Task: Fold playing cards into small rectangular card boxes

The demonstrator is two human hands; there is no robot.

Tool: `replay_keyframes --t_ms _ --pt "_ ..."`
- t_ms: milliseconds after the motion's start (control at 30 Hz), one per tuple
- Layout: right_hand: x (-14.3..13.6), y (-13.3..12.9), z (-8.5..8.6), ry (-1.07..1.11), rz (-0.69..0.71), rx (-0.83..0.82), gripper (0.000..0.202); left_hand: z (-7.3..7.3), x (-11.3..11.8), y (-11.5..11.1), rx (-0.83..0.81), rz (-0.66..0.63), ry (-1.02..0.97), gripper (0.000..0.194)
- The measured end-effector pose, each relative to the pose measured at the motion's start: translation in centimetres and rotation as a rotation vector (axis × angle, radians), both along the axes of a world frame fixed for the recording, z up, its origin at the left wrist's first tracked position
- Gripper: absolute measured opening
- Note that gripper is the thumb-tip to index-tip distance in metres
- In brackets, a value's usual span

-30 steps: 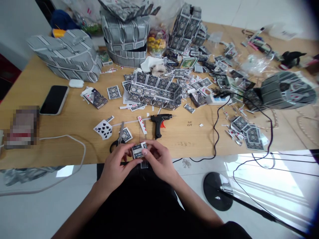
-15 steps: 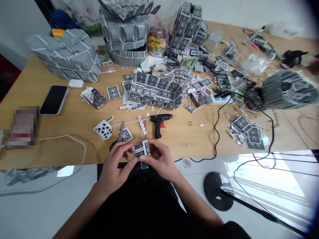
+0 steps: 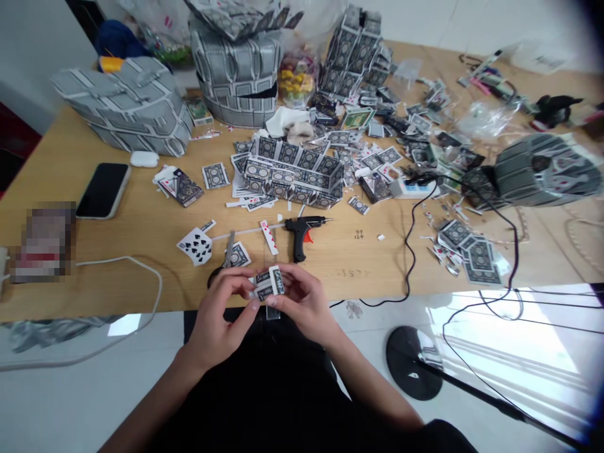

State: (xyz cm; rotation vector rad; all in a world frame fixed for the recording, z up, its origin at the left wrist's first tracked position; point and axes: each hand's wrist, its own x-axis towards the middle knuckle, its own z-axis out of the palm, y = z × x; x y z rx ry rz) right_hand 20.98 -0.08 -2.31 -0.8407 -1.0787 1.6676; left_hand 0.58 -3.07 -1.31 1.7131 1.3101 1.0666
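Both of my hands hold a small folded playing card piece (image 3: pixel 268 284) at the near edge of the wooden table (image 3: pixel 141 233). My left hand (image 3: pixel 221 314) pinches its left side and my right hand (image 3: pixel 302 302) bends its right end upward. Just beyond my fingers lie scissors (image 3: pixel 226 258), a black hot glue gun (image 3: pixel 302 231) with a red trigger, a spade card (image 3: pixel 195 245) and cut card strips. A clear strip sticks out below my right thumb.
A long block of glued cards (image 3: pixel 292 173) sits mid-table, with grey card-built shells at the far left (image 3: pixel 127 104), back (image 3: pixel 236 69) and right (image 3: pixel 542 170). A phone (image 3: pixel 102 190), earbud case (image 3: pixel 144 158), power strip (image 3: pixel 410 185) with black cables, and scattered loose cards surround them.
My right fingers have folded the right end of the card piece upward, so it now stands nearly on edge. Both hands stayed in place at the table edge.
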Motion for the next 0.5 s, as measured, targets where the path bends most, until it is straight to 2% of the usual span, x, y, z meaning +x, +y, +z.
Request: replay_keyframes --t_ms 233,400,500 --pt "-0.2 -0.1 -0.3 -0.021 -0.005 -0.012 0.055 0.0 -0.5 -0.1 -0.073 -0.081 -0.08 0.01" --pt "-0.4 -0.1 -0.2 -0.021 0.001 -0.053 0.057 0.5 -1.0 0.3 0.036 -0.159 -0.093 0.029" --pt "-0.4 -0.1 -0.3 -0.013 -0.014 -0.065 0.055 0.5 -1.0 0.4 0.123 -0.158 -0.024 0.046"
